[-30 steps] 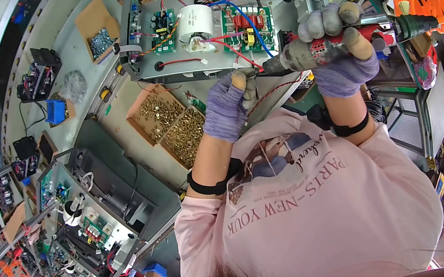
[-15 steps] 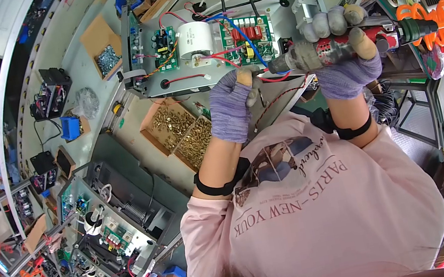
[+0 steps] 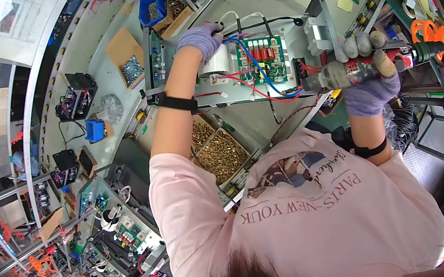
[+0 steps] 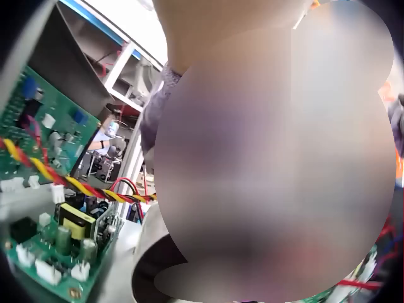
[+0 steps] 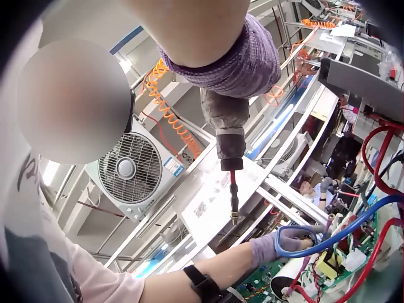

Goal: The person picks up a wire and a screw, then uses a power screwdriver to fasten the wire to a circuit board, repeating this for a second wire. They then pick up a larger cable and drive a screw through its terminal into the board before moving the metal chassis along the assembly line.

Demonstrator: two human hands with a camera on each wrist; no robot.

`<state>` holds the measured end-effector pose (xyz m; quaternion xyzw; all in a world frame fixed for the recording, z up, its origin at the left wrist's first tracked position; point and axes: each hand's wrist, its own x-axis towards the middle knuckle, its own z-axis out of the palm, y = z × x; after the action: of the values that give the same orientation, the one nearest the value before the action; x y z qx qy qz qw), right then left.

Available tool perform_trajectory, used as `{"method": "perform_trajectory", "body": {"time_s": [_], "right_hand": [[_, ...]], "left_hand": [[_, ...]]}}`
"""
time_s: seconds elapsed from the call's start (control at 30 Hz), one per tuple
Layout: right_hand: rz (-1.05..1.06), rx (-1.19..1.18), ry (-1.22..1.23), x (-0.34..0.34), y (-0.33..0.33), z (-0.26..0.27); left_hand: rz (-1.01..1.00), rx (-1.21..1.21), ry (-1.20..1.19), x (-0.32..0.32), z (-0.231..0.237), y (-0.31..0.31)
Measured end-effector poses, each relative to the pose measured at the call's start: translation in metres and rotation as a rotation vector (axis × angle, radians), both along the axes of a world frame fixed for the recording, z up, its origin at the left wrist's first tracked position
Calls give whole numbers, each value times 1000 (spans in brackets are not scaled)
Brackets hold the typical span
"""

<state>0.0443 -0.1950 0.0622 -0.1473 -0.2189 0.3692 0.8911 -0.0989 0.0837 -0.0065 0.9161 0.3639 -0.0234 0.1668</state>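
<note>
The right hand (image 3: 371,89) grips a red and grey air-driven driver (image 3: 350,72), its nose at the chassis's front right corner. In the right wrist view the driver's bit (image 5: 234,197) points down, with a small brass-coloured piece (image 5: 235,218) at its tip. My left hand (image 3: 200,40) reaches over the white cylinder (image 3: 214,63), its fingertips beside the cables at the chassis's back; whether they hold one is unclear. A blue wire (image 3: 249,56) and red wires run over the green board (image 3: 279,66) to the front edge. A large blurred area covers most of the left wrist view.
Cardboard boxes of brass fasteners (image 3: 224,157) sit in front of the chassis. To its left are a box of silver screws (image 3: 132,70) and a blue bin (image 3: 152,7). An orange coiled hose (image 3: 433,31) trails right from the driver. More opened units stand lower left.
The left hand has left the driver's tip at the front edge and moved back and left, over the cylinder. The right hand still grips the driver; the whole head view has shifted.
</note>
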Motion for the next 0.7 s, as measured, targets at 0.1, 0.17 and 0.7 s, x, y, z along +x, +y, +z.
{"method": "perform_trajectory", "body": {"time_s": [0.1,0.17,0.7], "right_hand": [[-30,-23,5,6,-8,-2],[-29,-53,0,11,-14,-2],[-31,-135,-53,2,-15,0]], "left_hand": [[-113,-78,345,20,14,10],[-201,-34,489,19,28,13],[787,46,-440,23,-3,40]]}}
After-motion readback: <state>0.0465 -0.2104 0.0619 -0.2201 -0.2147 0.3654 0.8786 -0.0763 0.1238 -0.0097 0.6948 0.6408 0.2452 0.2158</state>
